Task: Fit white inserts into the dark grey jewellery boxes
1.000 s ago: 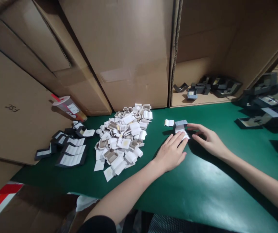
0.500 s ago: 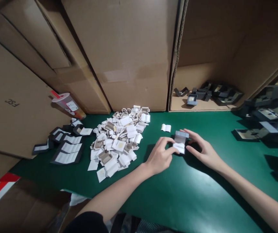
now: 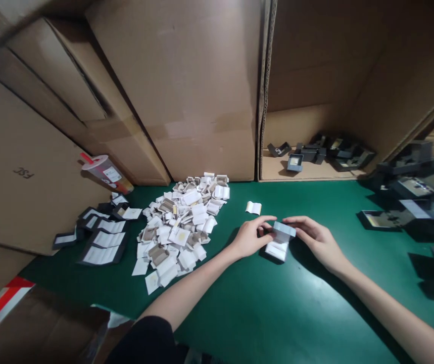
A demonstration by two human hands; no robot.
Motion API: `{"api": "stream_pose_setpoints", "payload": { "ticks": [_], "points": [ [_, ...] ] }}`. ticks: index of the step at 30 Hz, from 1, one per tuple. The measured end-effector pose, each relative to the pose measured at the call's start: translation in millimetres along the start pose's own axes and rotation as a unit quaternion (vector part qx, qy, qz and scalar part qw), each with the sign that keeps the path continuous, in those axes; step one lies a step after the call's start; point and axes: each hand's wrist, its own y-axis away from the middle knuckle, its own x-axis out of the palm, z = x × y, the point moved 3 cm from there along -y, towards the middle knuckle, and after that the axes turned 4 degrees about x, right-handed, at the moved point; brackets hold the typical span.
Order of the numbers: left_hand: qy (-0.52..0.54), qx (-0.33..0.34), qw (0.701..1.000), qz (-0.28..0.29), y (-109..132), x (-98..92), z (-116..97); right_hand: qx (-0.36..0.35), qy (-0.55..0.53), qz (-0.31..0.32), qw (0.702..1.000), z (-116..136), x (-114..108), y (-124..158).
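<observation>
A small hinged jewellery box [image 3: 284, 229] stands on the green table with its grey lid raised and a white insert [image 3: 277, 249] in its base. At the lid's left side are the curled thumb and fingers of my left hand [image 3: 252, 236]. My right hand [image 3: 321, 242] has its thumb and fingertips against the lid's right side, so the lid sits between both hands. Just beyond the left hand lies a loose white folded insert [image 3: 253, 208]. The exact finger contact behind the lid is hidden.
A heap of white inserts [image 3: 186, 227] covers the table at centre left. Dark open boxes [image 3: 105, 240] with white inserts lie farther left, near a drink cup [image 3: 106, 174]. More dark boxes [image 3: 417, 212] are piled at right, others inside a cardboard carton [image 3: 273, 173].
My left fingers have moved from the white insert up to the lid. The right hand has come closer against the lid's right side. The camera view has shifted slightly.
</observation>
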Motion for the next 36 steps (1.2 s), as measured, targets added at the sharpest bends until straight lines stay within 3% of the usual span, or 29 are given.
{"api": "stream_pose_setpoints", "payload": {
  "ticks": [4, 7, 12, 16, 18, 21, 23, 30, 36],
  "points": [
    [-0.053, 0.030, 0.998, -0.010, -1.9, 3.9, -1.3, 0.035, 0.021, 0.009, 0.999, 0.7, -1.4, 1.6],
    [-0.035, 0.050, 0.998, -0.020, 3.4, 2.2, 0.0, 0.046, 0.022, 0.005, 0.999, -1.3, -2.8, 1.7],
    [-0.081, 0.148, 0.984, -0.053, 11.4, -15.5, -2.4, 0.049, 0.032, 0.006, 0.998, -5.0, -4.6, 3.1],
    [-0.247, 0.104, 0.946, -0.181, 11.1, -38.4, 9.1, 0.046, 0.045, 0.014, 0.998, -3.7, -5.0, 5.0],
    [-0.316, 0.056, 0.926, -0.198, 8.8, -43.6, 18.9, 0.040, 0.051, 0.020, 0.998, -2.0, -4.6, 5.7],
    [-0.374, 0.002, 0.912, -0.170, 5.2, -42.4, 31.3, 0.030, 0.063, 0.035, 0.997, 0.8, -3.3, 6.4],
    [-0.390, -0.001, 0.911, -0.132, 3.7, -38.2, 34.6, 0.022, 0.076, 0.038, 0.996, 2.8, -2.7, 6.4],
    [-0.388, 0.085, 0.917, -0.046, 6.7, -24.5, 22.2, 0.010, 0.104, 0.031, 0.994, 8.4, -2.5, 5.3],
    [-0.375, 0.178, 0.909, 0.030, 27.7, -11.7, -10.7, 0.011, 0.113, 0.047, 0.992, 8.9, -6.3, 7.4]
  ]
}}
